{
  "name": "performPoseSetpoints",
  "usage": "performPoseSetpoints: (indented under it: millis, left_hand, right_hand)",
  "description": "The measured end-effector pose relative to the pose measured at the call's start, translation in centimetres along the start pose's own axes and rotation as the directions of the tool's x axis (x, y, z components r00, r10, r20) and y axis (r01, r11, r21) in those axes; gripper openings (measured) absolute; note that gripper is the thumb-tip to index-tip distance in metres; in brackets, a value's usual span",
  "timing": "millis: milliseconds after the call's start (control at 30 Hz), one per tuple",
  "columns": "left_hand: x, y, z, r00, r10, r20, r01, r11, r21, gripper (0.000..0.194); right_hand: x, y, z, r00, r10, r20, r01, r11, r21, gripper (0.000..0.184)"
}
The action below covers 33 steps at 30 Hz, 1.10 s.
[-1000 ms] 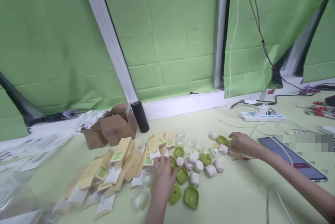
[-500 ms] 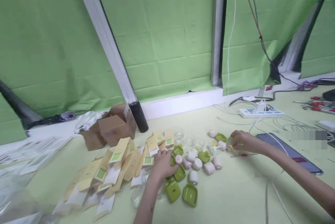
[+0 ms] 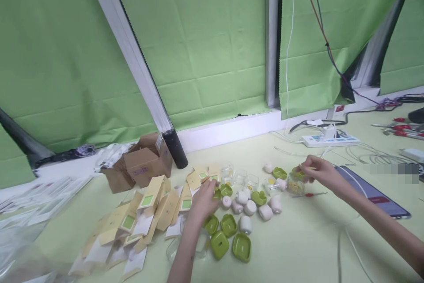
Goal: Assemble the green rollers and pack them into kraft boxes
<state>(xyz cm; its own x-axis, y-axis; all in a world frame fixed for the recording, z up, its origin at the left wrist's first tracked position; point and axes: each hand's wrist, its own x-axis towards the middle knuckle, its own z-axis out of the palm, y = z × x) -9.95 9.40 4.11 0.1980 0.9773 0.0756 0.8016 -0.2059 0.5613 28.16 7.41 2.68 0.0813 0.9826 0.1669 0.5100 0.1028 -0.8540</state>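
Observation:
My left hand (image 3: 202,201) reaches into a cluster of green lids (image 3: 228,232) and white-pink caps (image 3: 255,210). Its fingers are curled over one green lid (image 3: 217,194) beside the pile of yellow paper cards (image 3: 149,205). My right hand (image 3: 319,170) hovers just above a small clear jar with yellow contents (image 3: 294,186). Its fingertips are pinched together on something thin and pale that I cannot make out. Another green lid (image 3: 280,172) lies just left of that jar. Several small clear jars (image 3: 240,176) stand behind the caps.
Open cardboard boxes (image 3: 145,164) and a black cylinder (image 3: 174,148) stand at the back left. A phone (image 3: 374,190), a white power strip (image 3: 329,141) with cables and red-handled tools (image 3: 402,130) lie to the right. Clear plastic bags (image 3: 20,230) cover the left edge.
My left hand slid forward from the front green lids to the lid by the cards. My right hand lifted off the clear jar, up and to the right, fingers pinched.

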Motion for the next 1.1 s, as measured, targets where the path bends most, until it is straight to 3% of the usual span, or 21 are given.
performPoseSetpoints:
  millis: [133,200,267,300,367,433,500,600,667,767,867,933,1100]
  left_hand:
    - [-1.3,2.0,0.7,0.985,-0.014,-0.17,-0.038,0.954,-0.297,0.038]
    - [-2.5,3.5,2.0,0.981,-0.056,-0.186,-0.03,0.901,-0.433,0.042]
    - [-3.7,5.1,3.7,0.983,-0.122,-0.135,0.019,0.806,-0.591,0.045]
    - [-4.3,5.8,4.6,0.982,-0.168,-0.086,0.058,0.703,-0.709,0.047]
    - [-5.2,6.6,6.2,0.968,-0.25,0.038,0.122,0.332,-0.935,0.05]
    - [-5.7,6.9,7.1,0.957,-0.26,0.126,0.133,0.009,-0.991,0.052]
    - [-5.9,6.9,7.5,0.967,-0.214,0.138,0.118,-0.103,-0.988,0.056]
    - [-6.2,6.6,7.5,0.985,-0.13,0.116,0.096,-0.15,-0.984,0.052]
    - [-6.5,6.6,7.6,0.987,-0.125,0.105,0.091,-0.118,-0.989,0.038]
    - [-6.7,6.7,8.0,0.979,-0.165,0.122,0.115,-0.056,-0.992,0.026]
    - [-6.8,6.8,8.3,0.976,-0.179,0.127,0.131,0.007,-0.991,0.026]
    - [-6.7,6.7,8.5,0.975,-0.182,0.13,0.141,0.051,-0.989,0.027]
    - [-6.5,6.5,8.7,0.959,-0.218,0.178,0.201,0.089,-0.975,0.032]
  right_hand:
    - [-2.4,-2.9,1.7,0.991,0.041,0.126,-0.072,0.963,0.259,0.041]
    - [-3.3,-4.4,3.2,0.976,0.051,0.211,-0.127,0.923,0.364,0.046]
    - [-4.0,-5.5,4.9,0.963,0.029,0.266,-0.155,0.87,0.468,0.045]
    - [-4.2,-6.1,5.7,0.959,0.007,0.282,-0.161,0.835,0.527,0.045]
    - [-4.4,-7.0,7.3,0.952,-0.041,0.304,-0.158,0.785,0.599,0.043]
    - [-4.4,-7.9,8.6,0.948,-0.088,0.305,-0.114,0.802,0.586,0.037]
    - [-4.5,-8.4,9.7,0.948,-0.148,0.281,-0.015,0.863,0.505,0.031]
    - [-4.8,-8.2,10.9,0.945,-0.256,0.205,0.17,0.917,0.362,0.033]
    - [-5.2,-7.4,11.4,0.924,-0.338,0.181,0.282,0.918,0.277,0.03]
    - [-5.7,-6.0,12.0,0.838,-0.526,0.145,0.507,0.849,0.15,0.017]
    - [-5.9,-5.1,12.3,0.732,-0.675,0.098,0.678,0.735,-0.008,0.017]
    - [-6.0,-4.8,12.5,0.706,-0.702,0.089,0.708,0.697,-0.115,0.019]
    - [-6.3,-5.1,12.7,0.713,-0.698,0.061,0.695,0.694,-0.19,0.022]
